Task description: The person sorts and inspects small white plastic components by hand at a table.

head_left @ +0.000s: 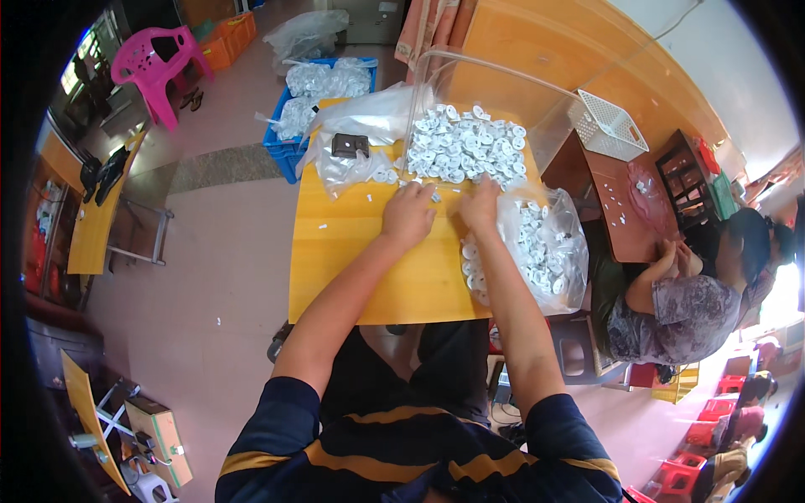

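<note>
A heap of small round white plastic parts [465, 144] lies at the far side of the yellow table [360, 277], inside a clear plastic bin [503, 80] with its near side open. My left hand [408, 216] is at the heap's front left edge, its fingers curled together; what they hold is hidden. A small piece [435, 198] shows beside its thumb. My right hand [479, 206] reaches the heap's front right edge, fingers closed at the tips, their contents too small to make out. Beside my right forearm sits an open clear bag [541, 247] of similar white parts.
A dark brown square box [350, 146] rests on plastic sheeting [377, 113] at the table's far left. Beyond stands a blue crate [285, 155] of bagged parts. To the right, a person [679, 310] sits at a brown table [616, 201], near a white basket [608, 126].
</note>
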